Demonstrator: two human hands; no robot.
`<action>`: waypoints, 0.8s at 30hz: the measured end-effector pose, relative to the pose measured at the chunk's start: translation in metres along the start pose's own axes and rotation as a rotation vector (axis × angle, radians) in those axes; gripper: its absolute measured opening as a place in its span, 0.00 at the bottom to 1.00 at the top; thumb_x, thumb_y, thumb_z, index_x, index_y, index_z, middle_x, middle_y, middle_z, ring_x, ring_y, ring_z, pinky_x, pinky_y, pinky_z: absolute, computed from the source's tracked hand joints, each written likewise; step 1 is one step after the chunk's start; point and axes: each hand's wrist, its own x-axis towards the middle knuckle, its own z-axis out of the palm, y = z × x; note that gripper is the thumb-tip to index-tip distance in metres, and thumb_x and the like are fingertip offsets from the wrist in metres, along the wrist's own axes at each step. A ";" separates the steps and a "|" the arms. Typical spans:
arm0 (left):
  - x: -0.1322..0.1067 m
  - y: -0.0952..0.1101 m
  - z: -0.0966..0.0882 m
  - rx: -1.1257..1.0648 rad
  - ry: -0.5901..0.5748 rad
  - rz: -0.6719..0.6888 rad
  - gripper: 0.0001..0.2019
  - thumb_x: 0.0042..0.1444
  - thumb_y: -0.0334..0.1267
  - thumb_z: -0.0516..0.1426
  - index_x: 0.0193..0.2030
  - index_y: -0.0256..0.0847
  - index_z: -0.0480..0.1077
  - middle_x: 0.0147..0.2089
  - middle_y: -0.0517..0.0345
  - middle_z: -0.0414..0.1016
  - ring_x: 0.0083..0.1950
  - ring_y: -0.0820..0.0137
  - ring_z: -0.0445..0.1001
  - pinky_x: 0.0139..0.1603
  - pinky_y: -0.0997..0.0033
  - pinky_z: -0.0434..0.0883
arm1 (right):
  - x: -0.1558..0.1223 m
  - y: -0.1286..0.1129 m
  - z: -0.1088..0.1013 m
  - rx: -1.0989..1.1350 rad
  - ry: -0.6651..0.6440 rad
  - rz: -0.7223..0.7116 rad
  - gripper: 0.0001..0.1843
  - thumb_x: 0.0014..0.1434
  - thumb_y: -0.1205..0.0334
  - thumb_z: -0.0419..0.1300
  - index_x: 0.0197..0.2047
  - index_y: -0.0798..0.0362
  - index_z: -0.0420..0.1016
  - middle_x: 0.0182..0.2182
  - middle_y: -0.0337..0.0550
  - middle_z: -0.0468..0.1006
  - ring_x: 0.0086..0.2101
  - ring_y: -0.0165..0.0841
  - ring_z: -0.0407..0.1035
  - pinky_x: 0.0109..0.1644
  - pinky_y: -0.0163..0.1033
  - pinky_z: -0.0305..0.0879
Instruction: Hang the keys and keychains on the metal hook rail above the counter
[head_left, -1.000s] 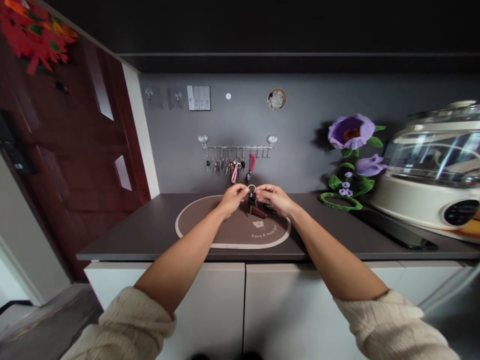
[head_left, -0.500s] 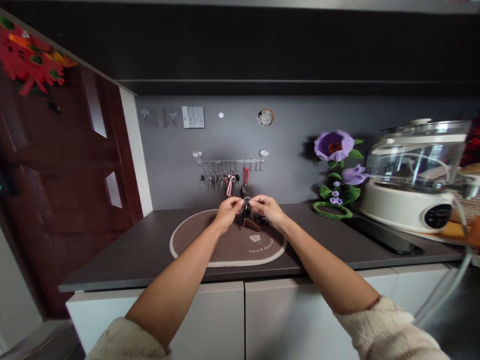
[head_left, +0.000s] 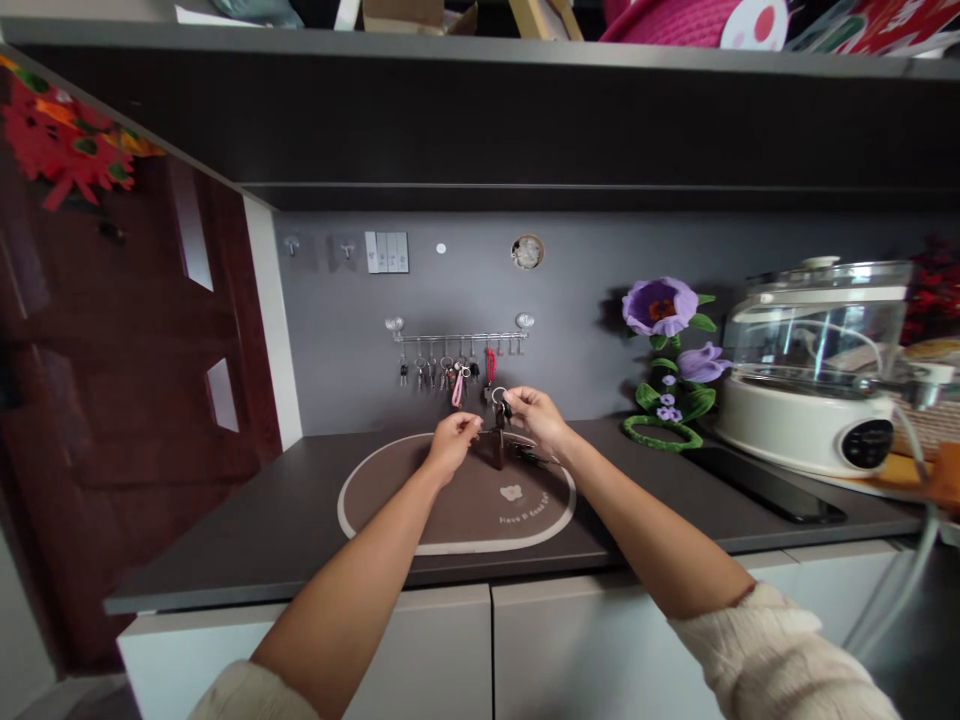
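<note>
In the head view my right hand [head_left: 538,418] pinches a metal key ring [head_left: 499,396] above the mat. Dark keys and a brown flat tag [head_left: 499,450] hang from the ring. My left hand [head_left: 453,446] is closed, lower and to the left, its thumb and finger pinching what looks like a thin key [head_left: 486,432] that reaches toward the bunch. Beneath both hands lies an oval brown mat [head_left: 420,500] with a pale rim. More keys [head_left: 531,454] rest on it, partly behind my right wrist.
A wall-mounted hook rail [head_left: 461,337] behind the hands carries several key bunches and a red strap [head_left: 490,366]. To the right stand a purple craft flower [head_left: 660,306], a black phone [head_left: 772,487] and a white appliance [head_left: 802,420]. A dark shelf [head_left: 480,120] overhangs the counter.
My left hand has come off the ring and moved down and slightly left. My right hand still holds the ring. The brown tag now hangs more upright, and the view has tilted up slightly.
</note>
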 end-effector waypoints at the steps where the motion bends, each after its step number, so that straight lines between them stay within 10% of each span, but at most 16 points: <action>1: 0.000 0.000 0.000 0.001 0.004 -0.001 0.15 0.41 0.46 0.55 0.31 0.36 0.69 0.26 0.58 0.69 0.28 0.75 0.65 0.27 0.76 0.61 | 0.004 -0.002 0.000 -0.003 0.011 -0.008 0.16 0.39 0.52 0.62 0.27 0.55 0.66 0.21 0.34 0.66 0.22 0.22 0.61 0.31 0.32 0.61; 24: 0.001 -0.002 0.000 0.017 0.032 -0.036 0.12 0.42 0.44 0.55 0.29 0.36 0.68 0.26 0.57 0.69 0.28 0.74 0.64 0.28 0.75 0.60 | 0.101 -0.028 -0.001 -0.125 0.457 0.024 0.09 0.50 0.67 0.54 0.20 0.57 0.63 0.12 0.36 0.61 0.16 0.23 0.57 0.21 0.30 0.62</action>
